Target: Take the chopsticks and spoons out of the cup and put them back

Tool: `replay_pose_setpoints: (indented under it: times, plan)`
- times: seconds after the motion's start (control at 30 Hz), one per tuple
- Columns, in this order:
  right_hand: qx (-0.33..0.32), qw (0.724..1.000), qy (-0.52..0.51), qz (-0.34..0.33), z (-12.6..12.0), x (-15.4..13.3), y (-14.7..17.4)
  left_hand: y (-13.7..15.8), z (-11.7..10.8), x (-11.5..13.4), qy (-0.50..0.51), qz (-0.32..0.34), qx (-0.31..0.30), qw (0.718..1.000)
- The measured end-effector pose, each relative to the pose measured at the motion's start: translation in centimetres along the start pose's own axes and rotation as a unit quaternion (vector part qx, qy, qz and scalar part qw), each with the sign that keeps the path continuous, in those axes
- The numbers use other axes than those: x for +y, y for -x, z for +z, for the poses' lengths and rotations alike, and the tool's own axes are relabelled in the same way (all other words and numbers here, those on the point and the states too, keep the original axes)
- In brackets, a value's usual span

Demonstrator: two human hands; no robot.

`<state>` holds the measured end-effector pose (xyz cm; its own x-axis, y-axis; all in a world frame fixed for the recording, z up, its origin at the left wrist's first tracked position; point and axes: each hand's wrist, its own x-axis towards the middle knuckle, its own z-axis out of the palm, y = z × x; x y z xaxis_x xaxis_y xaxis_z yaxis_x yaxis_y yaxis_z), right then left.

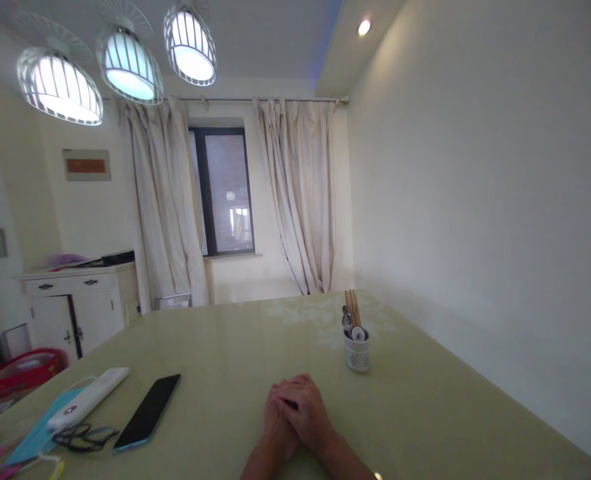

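Observation:
My left hand [276,421] and my right hand [309,408] are clasped together on the pale green tabletop [215,373]. Both are closed, with the right hand folded over the left, whose fingers are partly hidden. No object shows in either. Beyond my right hand stands a white holder [358,357] with cut-out holes, containing wooden chopsticks [354,307] and metal spoons [347,321]. Off to the left of my hands lies a black-screened phone [149,410].
Left on the table are a long white device [90,398], a blue face mask [45,430] and dark-framed glasses [82,438]. A wall [475,200] runs along the right edge. Behind are curtains [305,180] and a white cabinet [92,290]; lamps [190,47] hang above.

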<state>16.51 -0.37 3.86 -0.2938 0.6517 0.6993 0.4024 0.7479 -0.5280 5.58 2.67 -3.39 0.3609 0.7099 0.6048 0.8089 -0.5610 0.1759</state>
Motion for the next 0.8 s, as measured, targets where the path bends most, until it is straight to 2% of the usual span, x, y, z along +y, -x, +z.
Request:
replay_pose_setpoints:
  times: [0.1,0.2,0.37,0.47,0.53,0.57,0.63,0.67,0.73,0.8]
  plan:
    - [0.019,1.0,0.02,0.012,0.1,-0.1,0.0,0.3,0.8,-0.2,-0.074,0.003,-0.031,0.997]
    - [0.044,0.998,0.019,0.037,0.0,-0.1,0.2,0.3,0.8,0.0,-0.082,0.007,-0.051,0.995]
    - [0.088,0.994,-0.028,0.055,0.2,0.3,0.5,-0.5,-1.5,1.2,-0.049,0.018,-0.087,0.995]
    - [0.167,0.985,0.0,0.045,-0.5,1.4,0.5,-0.9,-3.1,1.9,-0.027,0.002,-0.07,0.997]
    - [0.271,0.96,0.053,0.045,-1.9,2.6,0.3,-1.0,-3.6,2.1,-0.027,-0.02,-0.041,0.999]
    - [0.333,0.937,0.085,0.058,-2.9,3.3,0.1,-0.9,-3.7,2.2,-0.034,-0.028,-0.026,0.999]
    - [0.448,0.873,0.155,0.113,-5.2,4.9,-0.4,-0.8,-3.6,2.3,-0.054,-0.028,-0.004,0.998]
    - [0.485,0.841,0.187,0.152,-6.4,5.7,-0.7,-0.7,-3.5,2.3,-0.061,-0.022,0.002,0.998]
    - [0.494,0.802,0.23,0.243,-8.6,7.3,-1.2,-0.7,-3.3,2.3,-0.069,-0.011,0.009,0.998]
    - [0.449,0.8,0.24,0.318,-10.3,8.7,-1.4,-0.7,-3.2,2.3,-0.066,-0.011,0.009,0.998]
